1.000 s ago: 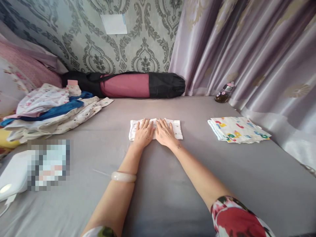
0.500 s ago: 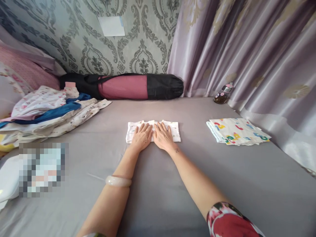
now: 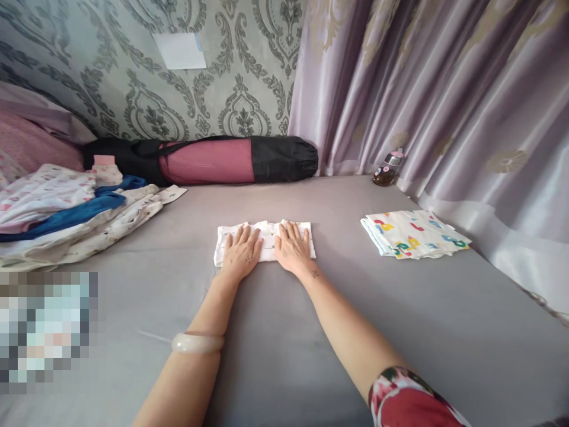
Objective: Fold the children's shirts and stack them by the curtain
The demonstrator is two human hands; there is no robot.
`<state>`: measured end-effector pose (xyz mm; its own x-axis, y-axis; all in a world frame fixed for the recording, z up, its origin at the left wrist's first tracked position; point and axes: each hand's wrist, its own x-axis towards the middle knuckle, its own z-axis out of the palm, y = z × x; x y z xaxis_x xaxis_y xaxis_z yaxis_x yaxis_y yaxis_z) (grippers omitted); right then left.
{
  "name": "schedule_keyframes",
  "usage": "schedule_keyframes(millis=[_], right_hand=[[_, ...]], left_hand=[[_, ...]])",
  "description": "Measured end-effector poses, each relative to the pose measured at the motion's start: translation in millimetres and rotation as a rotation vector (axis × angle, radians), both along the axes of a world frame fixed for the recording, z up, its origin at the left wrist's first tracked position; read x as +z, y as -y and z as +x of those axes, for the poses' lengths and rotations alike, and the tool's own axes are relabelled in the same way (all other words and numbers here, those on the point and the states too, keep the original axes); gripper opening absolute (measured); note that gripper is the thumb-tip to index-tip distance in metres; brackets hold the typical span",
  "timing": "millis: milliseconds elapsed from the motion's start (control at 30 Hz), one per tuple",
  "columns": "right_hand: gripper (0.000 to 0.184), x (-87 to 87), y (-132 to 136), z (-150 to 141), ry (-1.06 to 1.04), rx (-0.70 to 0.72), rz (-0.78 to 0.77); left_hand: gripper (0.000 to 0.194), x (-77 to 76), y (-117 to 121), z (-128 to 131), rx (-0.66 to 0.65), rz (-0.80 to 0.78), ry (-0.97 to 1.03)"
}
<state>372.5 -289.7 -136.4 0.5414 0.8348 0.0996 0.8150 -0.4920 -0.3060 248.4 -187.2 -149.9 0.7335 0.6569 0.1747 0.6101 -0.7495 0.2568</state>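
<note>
A folded white patterned garment lies flat on the grey bed sheet in the middle of the head view. My left hand rests palm down on its left half, fingers stretched out. On the right half lies my right hand, also flat with fingers extended. Neither hand grips the cloth. Parts of the garment are hidden under both palms, and its exact kind cannot be made out.
To the right lies a folded stack of cloth with colourful prints. Loose clothes are heaped at the left. A pink and black rolled bag lies along the wall. A small bottle stands by the curtain.
My hands have spread farther apart over the folded garment, baring more of its middle. The view has turned slightly to the right.
</note>
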Motion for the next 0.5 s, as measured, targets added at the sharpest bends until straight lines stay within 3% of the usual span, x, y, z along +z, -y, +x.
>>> schedule_keyframes(millis=[333,500], right_hand=[[0.054,4.7,1.3,3.9,-0.018,-0.009,-0.010],[0.057,5.9,2.9,15.8,0.038,-0.115,-0.013]], left_hand=[[0.044,1.9,-2.6,-2.4,-0.032,-0.009,0.126],[0.047,1.9,-8.8,-5.4,0.089,0.051,0.227]])
